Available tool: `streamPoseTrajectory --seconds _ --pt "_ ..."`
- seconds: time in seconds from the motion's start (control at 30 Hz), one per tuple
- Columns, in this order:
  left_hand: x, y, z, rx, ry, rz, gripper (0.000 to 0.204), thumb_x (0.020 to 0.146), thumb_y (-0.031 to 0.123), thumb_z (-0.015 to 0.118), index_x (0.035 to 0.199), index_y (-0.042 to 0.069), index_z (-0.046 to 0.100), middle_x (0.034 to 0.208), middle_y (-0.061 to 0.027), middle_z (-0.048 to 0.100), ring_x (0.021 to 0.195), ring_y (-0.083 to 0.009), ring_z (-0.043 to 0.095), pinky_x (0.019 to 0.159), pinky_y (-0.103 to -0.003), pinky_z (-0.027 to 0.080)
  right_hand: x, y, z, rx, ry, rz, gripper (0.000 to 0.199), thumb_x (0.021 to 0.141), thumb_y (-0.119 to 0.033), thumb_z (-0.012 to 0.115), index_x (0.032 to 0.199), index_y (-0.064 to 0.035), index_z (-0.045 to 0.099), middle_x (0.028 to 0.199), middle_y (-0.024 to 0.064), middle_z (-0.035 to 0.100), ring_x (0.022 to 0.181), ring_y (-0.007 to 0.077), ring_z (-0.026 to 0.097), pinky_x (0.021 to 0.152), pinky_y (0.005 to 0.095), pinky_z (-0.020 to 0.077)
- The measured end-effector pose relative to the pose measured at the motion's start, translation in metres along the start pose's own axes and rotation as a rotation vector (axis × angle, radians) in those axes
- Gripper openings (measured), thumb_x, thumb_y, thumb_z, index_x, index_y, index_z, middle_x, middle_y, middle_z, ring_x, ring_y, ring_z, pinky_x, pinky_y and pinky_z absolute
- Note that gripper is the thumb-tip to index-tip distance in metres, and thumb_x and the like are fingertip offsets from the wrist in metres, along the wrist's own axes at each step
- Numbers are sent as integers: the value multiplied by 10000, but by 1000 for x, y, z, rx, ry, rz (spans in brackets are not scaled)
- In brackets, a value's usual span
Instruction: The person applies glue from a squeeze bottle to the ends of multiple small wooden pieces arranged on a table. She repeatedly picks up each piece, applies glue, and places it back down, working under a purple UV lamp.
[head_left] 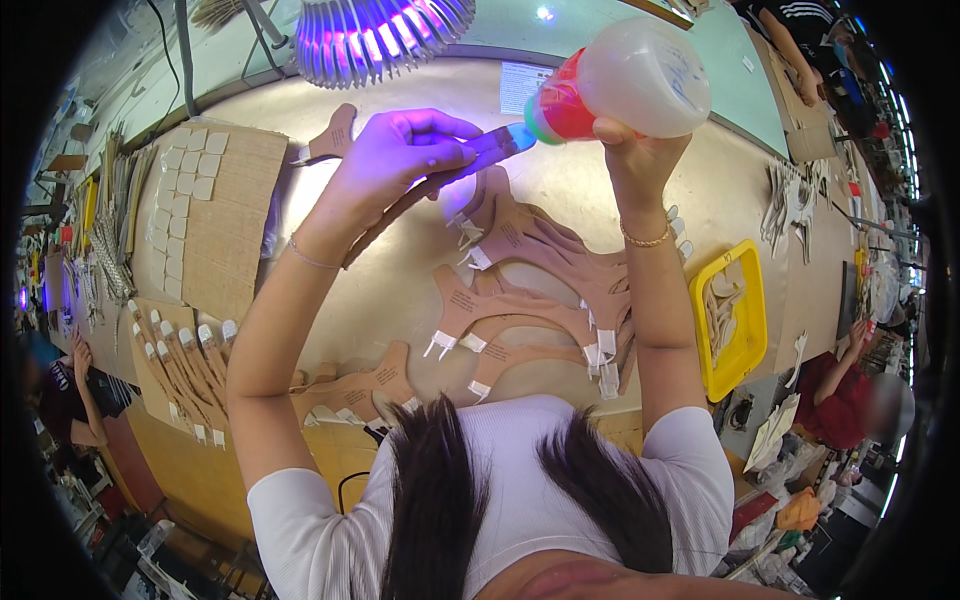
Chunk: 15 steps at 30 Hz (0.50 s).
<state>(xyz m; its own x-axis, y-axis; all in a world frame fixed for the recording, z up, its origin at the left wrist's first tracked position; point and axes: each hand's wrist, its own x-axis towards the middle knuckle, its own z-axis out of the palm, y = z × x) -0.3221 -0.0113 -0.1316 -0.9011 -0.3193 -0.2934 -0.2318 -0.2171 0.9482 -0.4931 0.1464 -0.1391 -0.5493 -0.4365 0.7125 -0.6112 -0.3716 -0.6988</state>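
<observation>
Over the middle of the bench, my left hand (415, 150) pinches a tan leather strap (492, 150), whose end is lit bluish. My right hand (645, 165) grips a translucent squeeze bottle (650, 75) with a red neck and green nozzle, tilted so that the nozzle meets or nearly meets the strap's end. I cannot tell whether anything flows out. Below my hands lie several tan strap pieces (525, 305) with white-tipped ends, shaped like sandal uppers. Another tan piece (335, 135) rests behind my left hand.
A finned lamp (380, 35) glows purple above the bench. At left are a cardboard sheet (232, 190) with pale square pads and a row of tan straps (185, 365). To the right sits a yellow basket (708, 370) with pieces inside. Other people work at both sides.
</observation>
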Motion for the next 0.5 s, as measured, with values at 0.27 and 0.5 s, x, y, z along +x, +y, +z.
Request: streamPoseTrajectory --seconds 0.27,0.5 --pt "4 -3 -7 8 -5 -34 220 860 82 647 1053 -23 651 868 -40 653 738 -62 605 617 -172 484 -10 0 0 6 49 -16 727 644 -510 836 1082 27 614 960 82 693 884 172 667 803 304 540" --pt "10 -7 -18 -145 -50 -3 195 874 88 635 1049 3 616 836 -58 640 639 -75 553 578 -191 472 -2 9 -13 326 175 306 923 752 -761 531 1346 -72 372 1215 144 549 1067 276 593 863 527 548"
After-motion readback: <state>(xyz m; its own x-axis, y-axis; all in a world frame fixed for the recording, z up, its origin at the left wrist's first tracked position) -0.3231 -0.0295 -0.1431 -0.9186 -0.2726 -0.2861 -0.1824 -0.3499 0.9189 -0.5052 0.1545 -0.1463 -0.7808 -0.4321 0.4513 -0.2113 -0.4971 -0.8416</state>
